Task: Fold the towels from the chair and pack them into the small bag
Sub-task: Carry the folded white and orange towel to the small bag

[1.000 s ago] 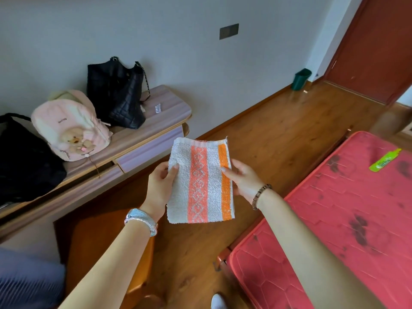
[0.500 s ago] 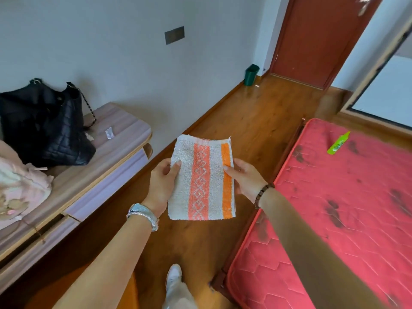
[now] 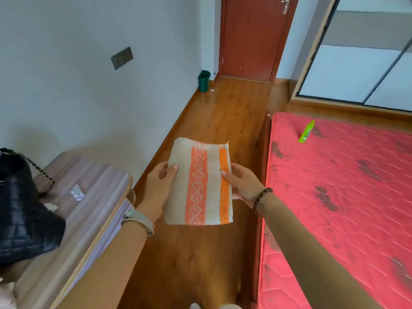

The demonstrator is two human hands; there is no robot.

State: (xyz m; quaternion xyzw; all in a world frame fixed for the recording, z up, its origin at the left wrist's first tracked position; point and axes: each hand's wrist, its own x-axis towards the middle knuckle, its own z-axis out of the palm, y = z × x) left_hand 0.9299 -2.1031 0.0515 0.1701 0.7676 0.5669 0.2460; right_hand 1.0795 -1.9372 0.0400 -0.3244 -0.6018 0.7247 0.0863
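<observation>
Both hands pinch the folded towel (image 3: pixel 199 184) above the floor: left hand (image 3: pixel 159 186) at its left edge, right hand (image 3: pixel 243 184) at its right. A black bag (image 3: pixel 20 210) sits on the counter (image 3: pixel 89 208).

Soft, even daylight lit the room brightly, laying only a faint shadow on the wall (image 3: pixel 73 139) above the desk (image 3: pixel 93 197), while the wide lens bowed the door (image 3: pixel 252 36) and wardrobe (image 3: pixel 356 63) lines, and slight blur softened the towel (image 3: pixel 198 181) pattern and smeared the desk's surface.
</observation>
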